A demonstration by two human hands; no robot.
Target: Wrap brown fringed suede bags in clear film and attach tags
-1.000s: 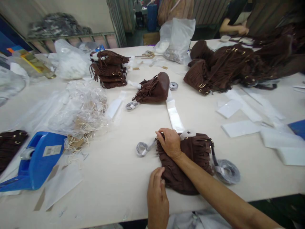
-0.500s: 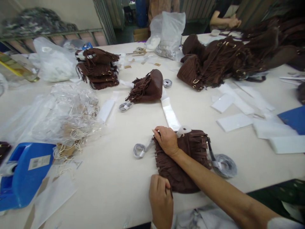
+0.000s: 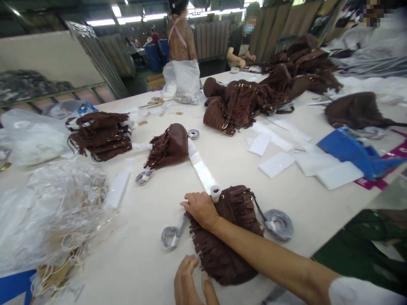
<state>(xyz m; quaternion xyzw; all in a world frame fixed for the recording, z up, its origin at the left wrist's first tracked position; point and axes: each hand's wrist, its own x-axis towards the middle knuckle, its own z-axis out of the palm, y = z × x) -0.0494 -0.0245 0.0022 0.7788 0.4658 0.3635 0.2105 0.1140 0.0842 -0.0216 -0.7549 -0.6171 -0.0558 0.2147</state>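
Observation:
A dark brown fringed bag (image 3: 227, 254) lies on the table in front of me, tilted slightly. My right hand (image 3: 202, 209) grips its upper left corner, fingers bent over the edge and the forearm crossing the bag. My left hand (image 3: 192, 281) is by the lower left side, fingers apart and curved, with nothing seen between them. A wrapped strap coil (image 3: 169, 237) lies to the left of the bag and a larger strap coil (image 3: 280, 224) to the right, each joined to a side. A rolled white wrap (image 3: 216, 193) stands at the top edge.
Another brown bag (image 3: 171, 146) lies farther off, beside a stack of bags (image 3: 101, 135). Clear plastic bags (image 3: 63, 199) cover the left side. White sheets (image 3: 276, 164) and a blue tape dispenser (image 3: 349, 150) are on the right. Across the table, a person (image 3: 243, 48) works near heaped bags (image 3: 248, 101).
My left hand has opened from a closed pinch at the bag's lower left. My right hand stays at the upper corner. The view has lifted and turned right.

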